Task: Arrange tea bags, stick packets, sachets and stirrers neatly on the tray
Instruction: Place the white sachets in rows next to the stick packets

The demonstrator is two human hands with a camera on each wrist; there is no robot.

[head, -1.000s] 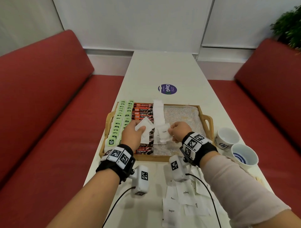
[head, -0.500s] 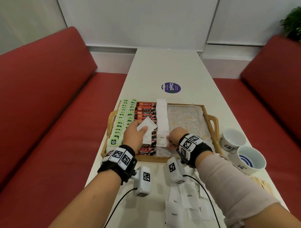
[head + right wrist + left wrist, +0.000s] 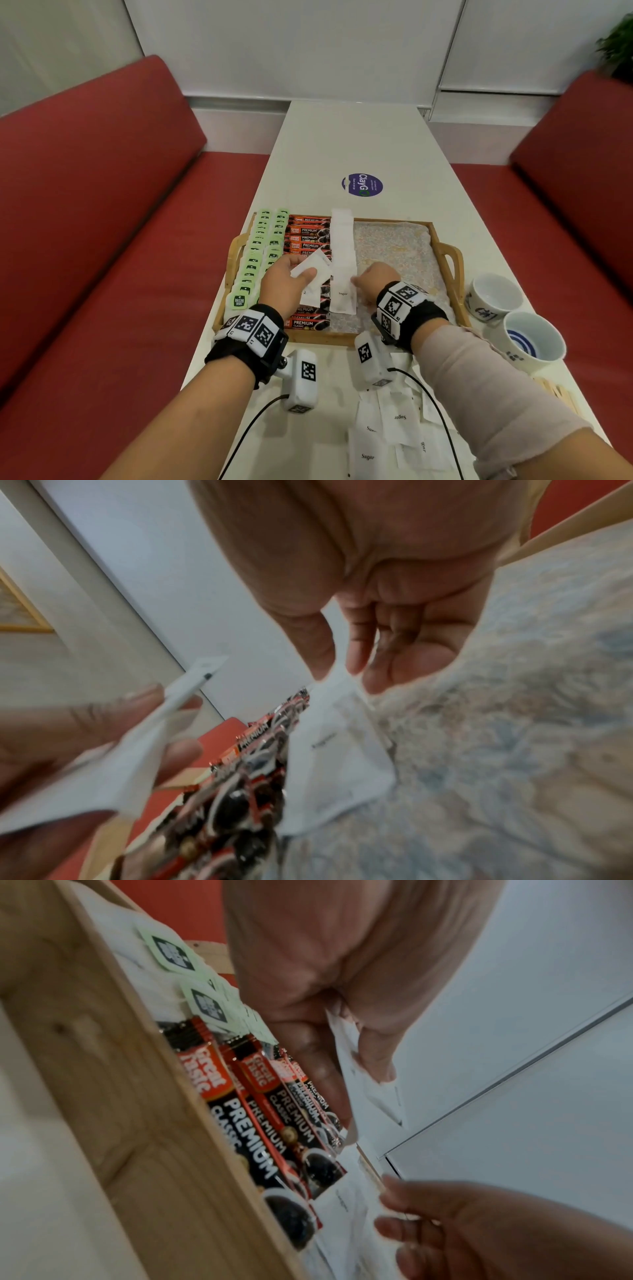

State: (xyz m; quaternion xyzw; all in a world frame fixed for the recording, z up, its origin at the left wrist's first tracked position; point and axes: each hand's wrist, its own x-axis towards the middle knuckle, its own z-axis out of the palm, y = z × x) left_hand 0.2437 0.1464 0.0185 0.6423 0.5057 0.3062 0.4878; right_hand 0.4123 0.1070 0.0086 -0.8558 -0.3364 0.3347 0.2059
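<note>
Item: sugar sachet, now laid at the column's near end; my right hand seemingly fingers relaxed, just released. Left hand grips spare sachets.

White table, tray, cups
</note>
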